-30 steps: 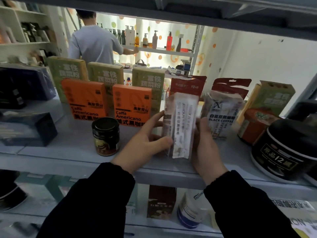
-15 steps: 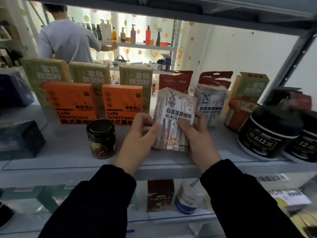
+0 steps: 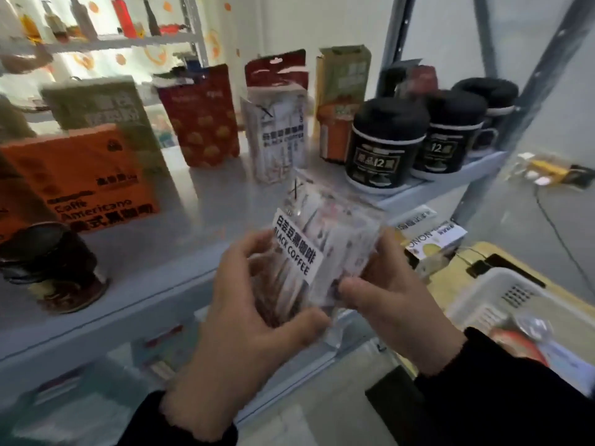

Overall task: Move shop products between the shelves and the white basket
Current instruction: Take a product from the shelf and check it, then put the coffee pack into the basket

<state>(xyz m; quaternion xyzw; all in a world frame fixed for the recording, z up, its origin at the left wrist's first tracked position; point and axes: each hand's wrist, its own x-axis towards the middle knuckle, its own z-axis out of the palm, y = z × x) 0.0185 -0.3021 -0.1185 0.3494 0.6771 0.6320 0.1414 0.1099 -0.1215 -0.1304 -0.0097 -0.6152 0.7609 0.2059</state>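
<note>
A clear pack of black coffee sticks (image 3: 325, 249) with a white "BLACK COFFEE" label is held tilted in front of the grey shelf (image 3: 180, 249), clear of its surface. My left hand (image 3: 254, 313) grips its left and lower side. My right hand (image 3: 396, 294) grips its right side, thumb on the front. A second pack of the same coffee (image 3: 278, 136) stands upright on the shelf behind. The white basket (image 3: 502, 297) sits low at the right, on a yellow surface, with some items inside.
On the shelf stand orange Caffè Americano boxes (image 3: 87, 181), green boxes (image 3: 96, 104), a red pouch (image 3: 201, 117), a dark jar (image 3: 51, 268) at left and black tubs (image 3: 384, 146) at right. A grey shelf upright (image 3: 505, 123) rises beside the basket.
Both hands have pulled the coffee pack off the shelf toward me and to the right, tilting it. The view has swung right and down, bringing the white basket into sight.
</note>
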